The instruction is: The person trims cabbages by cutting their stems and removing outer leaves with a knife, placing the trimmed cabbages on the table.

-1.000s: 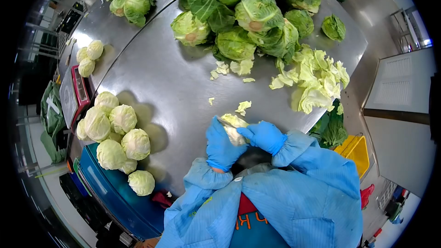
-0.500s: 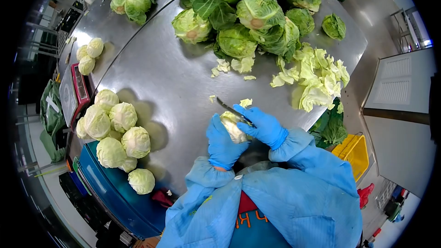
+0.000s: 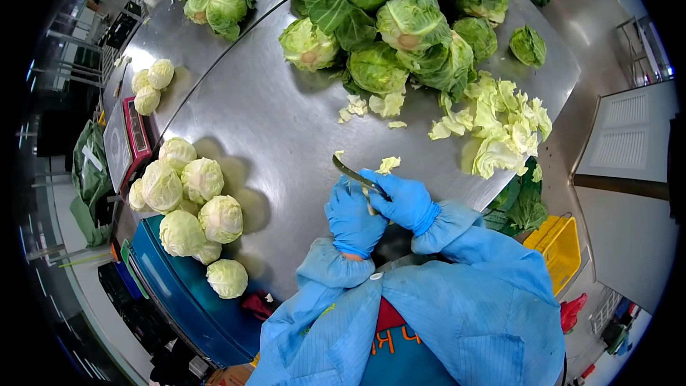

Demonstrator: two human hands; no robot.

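In its blue glove, my left hand (image 3: 355, 219) is wrapped around a small pale cabbage (image 3: 370, 204), which is mostly hidden behind the fingers. My right hand (image 3: 404, 202), gloved too, grips a knife (image 3: 349, 172) with a dark, curved blade. The blade points up and left, crossing just above my left fingers. Both hands are close together over the near edge of the metal table. Beyond the blade lie small leaf scraps (image 3: 389, 165).
Trimmed cabbages (image 3: 203, 179) are grouped at the left, near a red-edged scale (image 3: 136, 129). Untrimmed green cabbages (image 3: 411, 21) are heaped at the back of the steel table (image 3: 286, 129). Loose leaves (image 3: 504, 129) lie at the right, above a yellow crate (image 3: 556, 250).
My left hand has turned and closed further over the cabbage, hiding most of it. The knife has shifted slightly left with my right hand. The whole view has moved a little.
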